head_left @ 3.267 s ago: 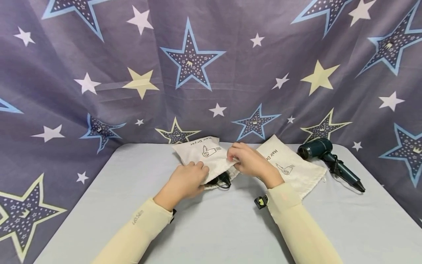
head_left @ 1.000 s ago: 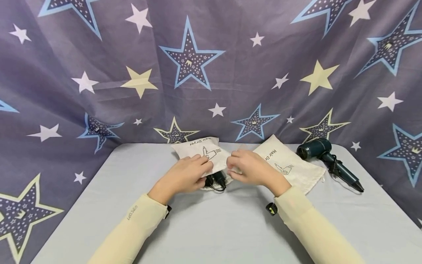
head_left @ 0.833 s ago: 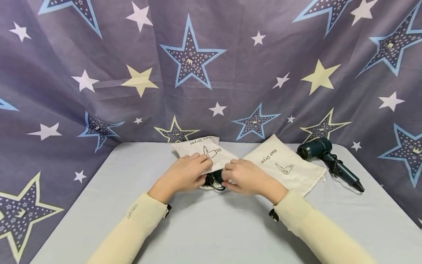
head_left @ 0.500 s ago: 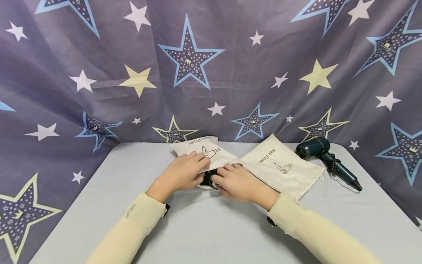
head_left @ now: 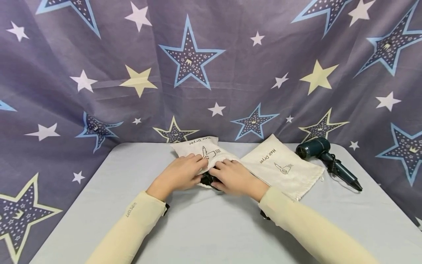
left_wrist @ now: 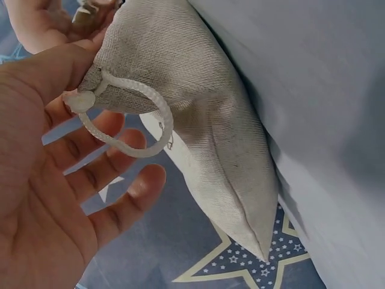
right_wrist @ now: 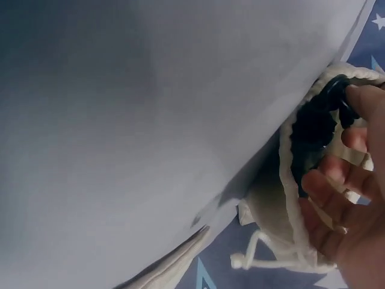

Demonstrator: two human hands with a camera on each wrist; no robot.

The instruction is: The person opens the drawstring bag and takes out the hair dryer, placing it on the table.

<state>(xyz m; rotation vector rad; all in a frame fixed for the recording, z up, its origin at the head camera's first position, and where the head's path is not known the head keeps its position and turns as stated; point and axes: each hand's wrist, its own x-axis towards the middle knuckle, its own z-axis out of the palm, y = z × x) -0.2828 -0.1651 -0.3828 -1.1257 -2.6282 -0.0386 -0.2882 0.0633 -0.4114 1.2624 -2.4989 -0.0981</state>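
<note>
A cream drawstring bag (head_left: 189, 147) printed "Hair Dryer" lies at the back centre, its mouth facing the person. My left hand (head_left: 179, 174) pinches the left edge of the mouth between thumb and index finger; its other fingers are spread beside the drawstring loop (left_wrist: 163, 114). Inside the opening shows a dark bundled power cord (right_wrist: 313, 126), partly visible between the hands as a black cord (head_left: 207, 179) in the head view. My right hand (head_left: 235, 178) reaches into the right side of the mouth, thumb and fingers curled at the cord's loop. Whatever lies deeper in the bag is hidden.
A second cream "Hair Dryer" bag (head_left: 296, 179) lies flat just right of the first. Beyond it, a dark green hair dryer (head_left: 314, 147) with its cord wrapped round the handle rests near the table's right edge. A star-patterned curtain (head_left: 237, 73) hangs behind the grey table (head_left: 211, 227).
The right hand has left the bag's right edge and moved left and down to the cord at the mouth, then slightly up. The left hand stays at the left edge. Less cord shows outside.
</note>
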